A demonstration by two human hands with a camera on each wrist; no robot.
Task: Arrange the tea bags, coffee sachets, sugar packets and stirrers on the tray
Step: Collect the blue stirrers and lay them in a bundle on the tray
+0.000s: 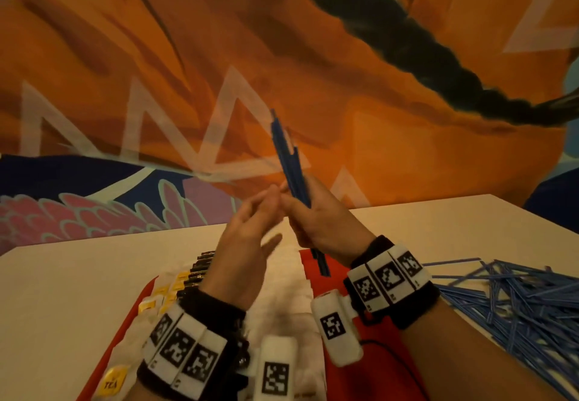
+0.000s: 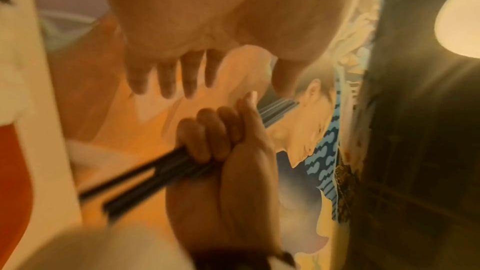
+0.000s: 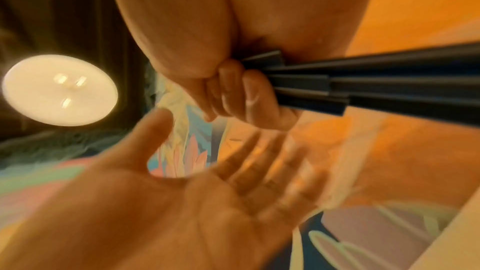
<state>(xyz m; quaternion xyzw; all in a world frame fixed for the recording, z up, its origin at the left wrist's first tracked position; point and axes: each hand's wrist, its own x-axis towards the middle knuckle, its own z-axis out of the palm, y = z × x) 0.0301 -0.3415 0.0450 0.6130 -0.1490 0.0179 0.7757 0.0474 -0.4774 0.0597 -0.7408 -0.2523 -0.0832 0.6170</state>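
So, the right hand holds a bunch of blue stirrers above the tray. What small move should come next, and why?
Probably tap the bundle level with the open left hand. The right hand grips the blue stirrers upright and their ends sit uneven; the bare red tray below looks free for them afterwards.

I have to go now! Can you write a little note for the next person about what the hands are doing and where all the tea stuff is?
Right hand: grips a bundle of blue stirrers, ends uneven, above the red tray.
Left hand: open, holds nothing, beside the bundle.
Done: tea bags, dark sachets and white packets lie in rows on the tray.
Left: even up the bundle, lay it on the tray's bare right part, then fetch the loose stirrer pile from the table.
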